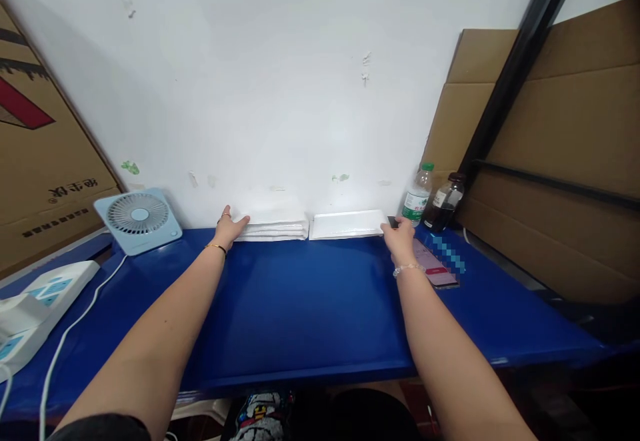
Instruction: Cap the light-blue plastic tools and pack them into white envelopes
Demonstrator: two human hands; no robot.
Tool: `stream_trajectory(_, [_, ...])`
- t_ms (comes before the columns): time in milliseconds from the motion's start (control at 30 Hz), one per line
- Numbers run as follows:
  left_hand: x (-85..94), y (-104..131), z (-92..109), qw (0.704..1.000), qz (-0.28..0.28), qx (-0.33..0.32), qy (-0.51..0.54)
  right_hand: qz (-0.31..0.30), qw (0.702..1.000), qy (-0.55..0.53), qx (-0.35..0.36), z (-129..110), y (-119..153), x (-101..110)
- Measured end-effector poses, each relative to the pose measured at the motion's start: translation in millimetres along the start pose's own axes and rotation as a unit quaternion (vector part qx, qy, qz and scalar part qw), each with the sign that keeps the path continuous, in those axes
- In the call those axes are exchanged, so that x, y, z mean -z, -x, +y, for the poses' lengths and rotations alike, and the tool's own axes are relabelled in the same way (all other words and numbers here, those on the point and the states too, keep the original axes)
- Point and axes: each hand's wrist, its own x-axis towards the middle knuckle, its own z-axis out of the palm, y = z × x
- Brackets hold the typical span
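At the back of the blue table (310, 307), against the wall, lies a stack of white packets (275, 226). My left hand (231, 226) touches its left end, thumb and fingers spread apart. Just right of the stack is a flatter white packet (347, 224). At that packet's right end rests my right hand (400, 235), its thumb and fingertips on the edge; a small dark item shows behind the fingers, too hidden to identify. A phone (433, 264) with a lit screen lies beside my right wrist.
A blue fan (139, 217) and a white power strip (45, 304) with cables are on the left. A clear bottle (417, 197) and a dark-liquid bottle (444, 202) stand at the back right. Cardboard (575, 127) and a black metal post (515, 74) border the right side.
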Motion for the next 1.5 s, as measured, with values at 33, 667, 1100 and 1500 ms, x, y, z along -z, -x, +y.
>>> stream_trajectory(33, [-1.1,1.3,-2.3,0.998,0.009,-0.012,-0.058,-0.014,0.999,-0.01,-0.031,4.5,-3.3,-0.5])
stream_trajectory(667, [-93.6,177.0,60.3,0.678,-0.532,0.291,0.416,-0.174,0.905,-0.365,-0.135,-48.5,17.0,29.6])
stream_trajectory(1100, [-113.8,176.3,108.9,0.703,-0.171,0.053,0.688,-0.278,0.765,-0.519,-0.261,-49.4,19.3,25.5])
stream_trajectory(1500, [-48.9,168.4,160.8,0.76,-0.033,-0.114,0.639,-0.353,0.656,-0.534,-0.399,-50.9,86.1,-27.8])
